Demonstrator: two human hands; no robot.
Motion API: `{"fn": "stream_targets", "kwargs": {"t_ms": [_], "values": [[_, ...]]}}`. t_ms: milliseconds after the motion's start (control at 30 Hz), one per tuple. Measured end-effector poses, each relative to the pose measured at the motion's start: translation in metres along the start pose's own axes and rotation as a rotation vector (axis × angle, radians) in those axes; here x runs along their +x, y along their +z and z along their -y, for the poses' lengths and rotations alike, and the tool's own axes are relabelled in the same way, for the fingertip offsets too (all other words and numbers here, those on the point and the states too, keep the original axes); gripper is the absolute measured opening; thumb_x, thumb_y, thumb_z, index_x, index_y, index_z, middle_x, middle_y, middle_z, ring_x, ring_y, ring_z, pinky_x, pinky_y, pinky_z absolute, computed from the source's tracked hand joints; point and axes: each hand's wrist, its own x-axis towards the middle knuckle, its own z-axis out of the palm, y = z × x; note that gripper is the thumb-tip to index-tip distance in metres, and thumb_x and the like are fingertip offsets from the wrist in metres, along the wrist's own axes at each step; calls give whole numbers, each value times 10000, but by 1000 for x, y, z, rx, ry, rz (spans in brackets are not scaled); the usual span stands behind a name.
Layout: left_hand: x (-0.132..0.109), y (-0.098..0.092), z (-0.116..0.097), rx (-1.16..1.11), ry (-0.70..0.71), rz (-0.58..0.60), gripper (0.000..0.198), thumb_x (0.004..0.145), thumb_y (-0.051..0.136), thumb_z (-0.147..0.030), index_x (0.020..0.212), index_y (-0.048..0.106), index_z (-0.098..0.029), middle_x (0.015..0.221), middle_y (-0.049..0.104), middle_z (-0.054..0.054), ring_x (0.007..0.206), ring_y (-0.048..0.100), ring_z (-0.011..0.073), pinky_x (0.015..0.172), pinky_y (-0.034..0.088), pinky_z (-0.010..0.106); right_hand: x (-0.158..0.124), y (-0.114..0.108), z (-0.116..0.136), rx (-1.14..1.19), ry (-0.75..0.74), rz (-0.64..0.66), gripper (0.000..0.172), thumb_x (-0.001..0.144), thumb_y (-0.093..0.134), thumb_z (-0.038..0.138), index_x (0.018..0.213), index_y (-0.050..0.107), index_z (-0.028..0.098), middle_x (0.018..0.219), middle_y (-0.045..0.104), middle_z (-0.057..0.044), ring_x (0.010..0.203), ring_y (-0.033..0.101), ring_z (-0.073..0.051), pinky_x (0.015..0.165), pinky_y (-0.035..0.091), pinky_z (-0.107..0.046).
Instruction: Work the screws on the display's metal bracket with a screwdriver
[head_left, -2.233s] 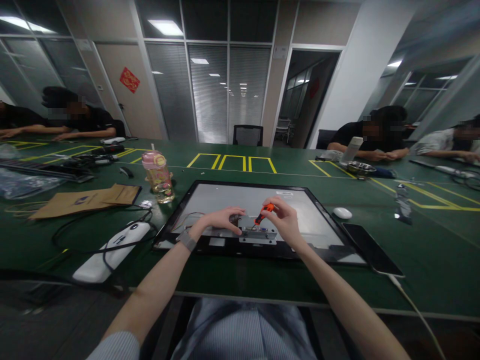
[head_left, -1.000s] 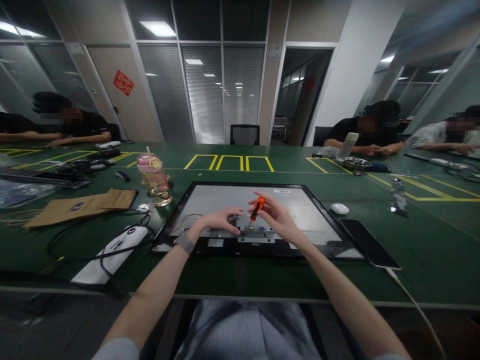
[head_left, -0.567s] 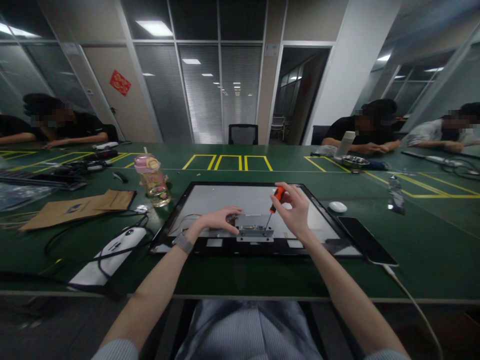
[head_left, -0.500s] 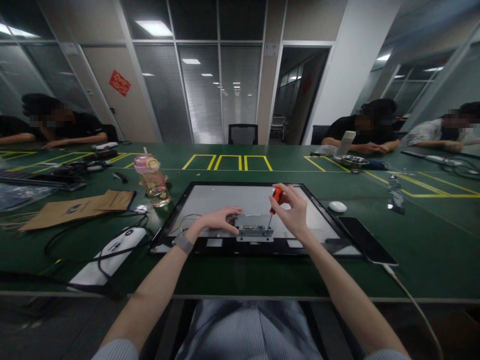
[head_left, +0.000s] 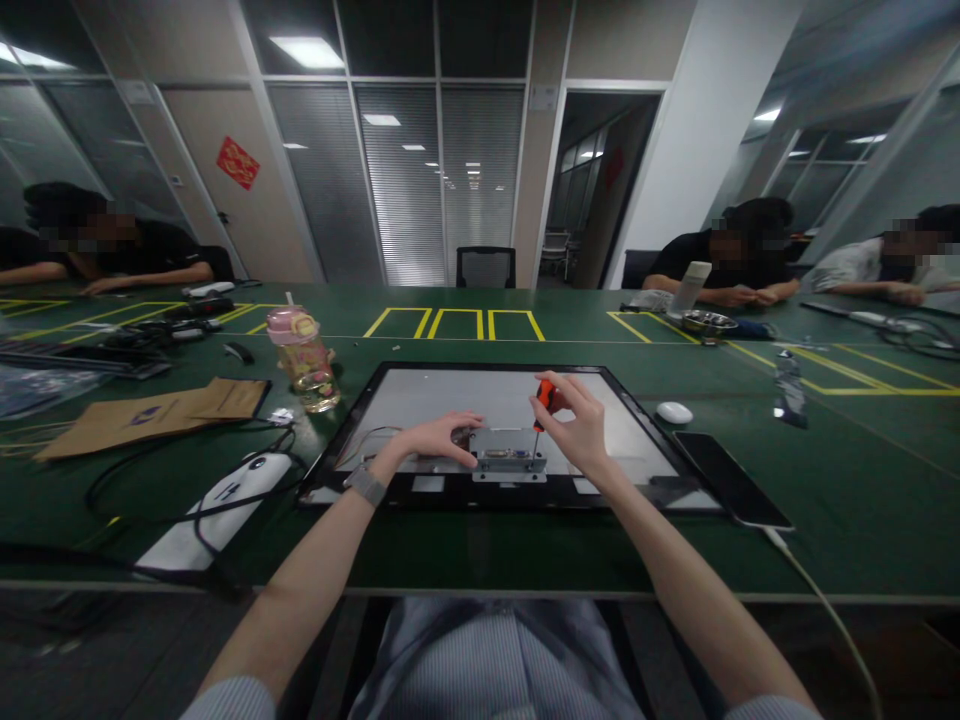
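A flat monitor panel [head_left: 420, 395] in a black frame lies back side up on the green table [head_left: 825, 470]. A small grey metal box [head_left: 501, 448] with ports sits near its front edge. My left hand [head_left: 435, 440] rests flat on the panel with its fingers against the left end of the box. My right hand [head_left: 574, 425] pinches an orange-handled screwdriver [head_left: 541, 400], which stands almost upright with its tip on the right end of the box.
A pink-capped bottle [head_left: 304, 360], brown paper bag [head_left: 150, 412], white device [head_left: 214, 510] and black cables lie left. A white mouse [head_left: 673, 411] and a black phone [head_left: 731, 480] with a white cable lie right. Other people sit at the far left and far right.
My right hand carried the screwdriver from the middle of the box to its right end and stood it more upright. My left hand stayed in place on the panel.
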Motion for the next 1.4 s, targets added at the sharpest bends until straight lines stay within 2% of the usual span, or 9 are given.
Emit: {"fn": "stream_targets", "kwargs": {"t_ms": [667, 767, 900, 1000, 1100, 1267, 1400], "values": [[0, 0, -4, 24, -15, -4, 820, 624, 731, -570, 1338, 456, -274, 1527, 290, 23, 1443, 127, 284, 1178, 146, 461, 0, 0, 4, 12, -47, 40, 218, 841, 587, 212, 1056, 623, 214, 806, 565, -19, 616, 548, -122, 576, 517, -261], [0, 0, -5, 22, -21, -1, 825, 622, 737, -563, 1342, 449, -283, 1527, 290, 19, 1443, 125, 284, 1178, 143, 458, 0, 0, 2, 24, -62, 86, 222, 845, 598, 228, 1066, 612, 221, 823, 577, -23, 626, 558, -129, 587, 523, -269], [0, 0, -5, 14, -26, -5, 821, 615, 747, -556, 1335, 455, -289, 1526, 292, 18, 1444, 116, 286, 1177, 135, 458, 4, -5, -6, 90, -67, 231, 255, 840, 630, 273, 1089, 595, 231, 866, 591, -27, 632, 577, -128, 603, 550, -275], [0, 0, -5, 12, -35, -5, 824, 605, 753, -557, 1328, 464, -288, 1527, 290, 19, 1444, 116, 292, 1176, 135, 457, 9, -11, -10, 117, -23, 279, 259, 824, 656, 319, 1064, 602, 237, 861, 600, -24, 645, 595, -133, 630, 575, -288], [0, 0, -7, 11, -41, 2, 815, 613, 745, -560, 1329, 464, -289, 1527, 291, 18, 1443, 121, 290, 1177, 134, 452, 11, -15, -9, 169, 51, 317, 276, 814, 665, 349, 1061, 600, 245, 884, 612, -28, 675, 619, -142, 594, 581, -276], [-2, -1, -11, 21, -27, 12, 806, 624, 738, -560, 1329, 463, -281, 1529, 287, 17, 1444, 121, 283, 1176, 140, 438, 10, -19, -7, 214, 155, 336, 285, 793, 679, 322, 1048, 583, 238, 877, 629, -29, 706, 643, -157, 564, 573, -266], [-2, 0, -10, 34, -15, -5, 788, 634, 745, -525, 1323, 473, -260, 1522, 304, 34, 1441, 142, 270, 1176, 142, 412, 8, -22, -10, 236, 213, 388, 292, 827, 618, 285, 1104, 534, 242, 970, 642, -56, 763, 670, -179, 585, 576, -287]]}}
